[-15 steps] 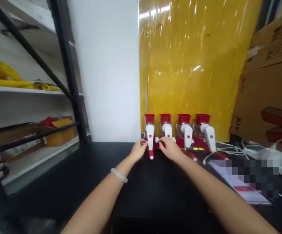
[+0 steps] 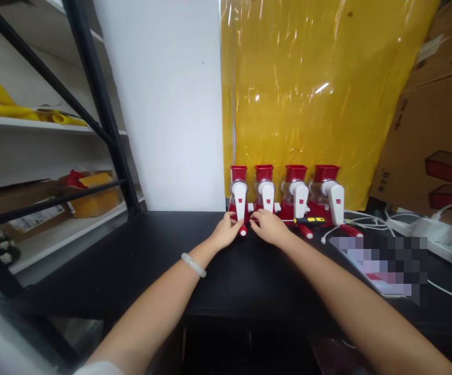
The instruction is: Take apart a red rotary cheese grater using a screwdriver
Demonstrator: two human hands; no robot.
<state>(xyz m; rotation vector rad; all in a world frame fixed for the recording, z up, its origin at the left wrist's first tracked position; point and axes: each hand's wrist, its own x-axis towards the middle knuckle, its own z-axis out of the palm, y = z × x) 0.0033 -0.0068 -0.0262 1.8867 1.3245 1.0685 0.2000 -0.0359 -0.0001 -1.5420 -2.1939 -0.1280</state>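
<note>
Several red-and-white rotary graters stand upright in a row at the back of the black table. My left hand [image 2: 226,231] is closed on the leftmost rotary grater [image 2: 239,188], fingers at the left of its red base and thumb beside the red knob of its crank. On that grater's other side, my right hand [image 2: 270,227] has bent fingertips against the base, partly hidden. It also covers the lower front of the second rotary grater [image 2: 265,188]. A screwdriver [image 2: 309,221] with a yellow-and-black handle lies to its right, before the third rotary grater [image 2: 297,190].
The rightmost rotary grater [image 2: 327,190] stands near white cables [image 2: 366,223] and a power strip [image 2: 425,229]. A partly blurred flat tablet-like thing [image 2: 361,268] lies at the right. A large cardboard box [image 2: 425,125] rises behind; a shelf rack [image 2: 93,78] stands left.
The view has tilted down, so the table and graters sit higher in it. My left thumb has come closer to the crank knob. More of the screwdriver shows beside my right hand.
</note>
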